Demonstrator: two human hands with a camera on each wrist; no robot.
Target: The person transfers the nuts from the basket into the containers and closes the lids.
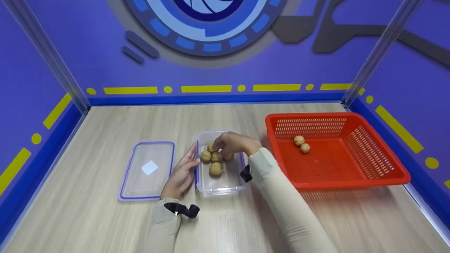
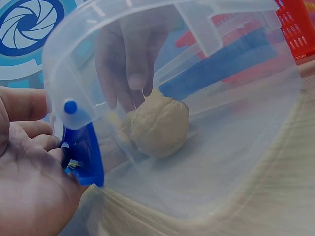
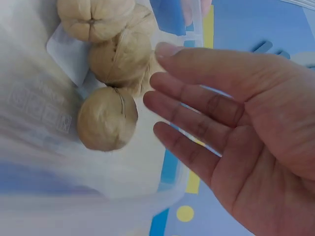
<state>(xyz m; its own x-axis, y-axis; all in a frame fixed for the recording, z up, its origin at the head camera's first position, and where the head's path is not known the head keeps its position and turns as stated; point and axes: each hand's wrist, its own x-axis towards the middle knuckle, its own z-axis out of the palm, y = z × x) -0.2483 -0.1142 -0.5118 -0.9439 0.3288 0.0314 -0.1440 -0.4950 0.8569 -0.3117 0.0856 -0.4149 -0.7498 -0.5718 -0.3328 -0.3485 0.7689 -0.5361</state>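
Note:
A clear plastic container (image 1: 220,191) stands mid-table with several walnuts (image 1: 216,169) inside, gathered mostly toward its far half. At its left side, my left hand (image 1: 181,177) holds the wall, thumb at the rim; the left wrist view shows the fingers by a blue latch (image 2: 84,152). Over the far right part of the container is my right hand (image 1: 235,142), fingers pointing down inside. From the right wrist, a walnut (image 3: 108,119) lies just apart from those fingertips, and nothing sits between thumb and fingers.
A red perforated basket (image 1: 334,184) at the right contains two walnuts (image 1: 299,140). Left of the container lies a clear lid (image 1: 139,179) with a purple-blue seal and a white diamond label (image 1: 149,167). Printed panels (image 1: 218,77) wall the table at the back and sides.

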